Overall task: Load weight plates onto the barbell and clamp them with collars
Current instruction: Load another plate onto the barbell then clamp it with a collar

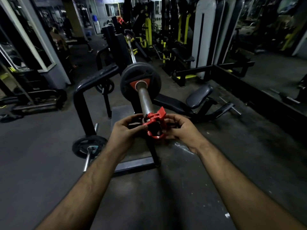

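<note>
Both hands hold a red collar (pixel 155 126) at the near end of the barbell sleeve (pixel 144 101), left hand (pixel 123 131) on its left side, right hand (pixel 180 128) on its right. A black plate (pixel 140 80) sits further up the sleeve, well apart from the collar.

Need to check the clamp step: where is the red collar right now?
In the head view, the collar sits at the near tip of the bar sleeve, held between the left hand and right hand, well short of the plate.
</note>
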